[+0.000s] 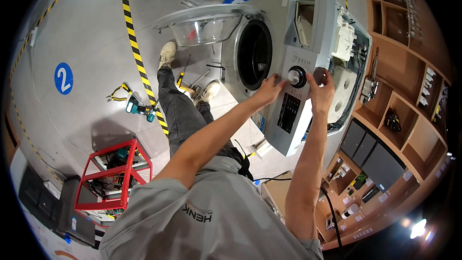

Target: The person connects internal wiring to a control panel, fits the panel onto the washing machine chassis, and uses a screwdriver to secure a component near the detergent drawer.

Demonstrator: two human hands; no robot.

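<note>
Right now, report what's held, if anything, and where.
Washing machine control panel: left hand at its door-side edge, right hand at the opposite edge; unclear whether either grips.

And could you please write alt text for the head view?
A person's left hand and right hand flank the round knob on the grey control panel of a washing machine. Its transparent door stands open, inner parts show behind the panel, and tools lie on the floor.

Probably a workshop: striped tape (131, 38), cordless drill (140, 109), tool rack (129, 169), opened washing machine (304, 54).
</note>
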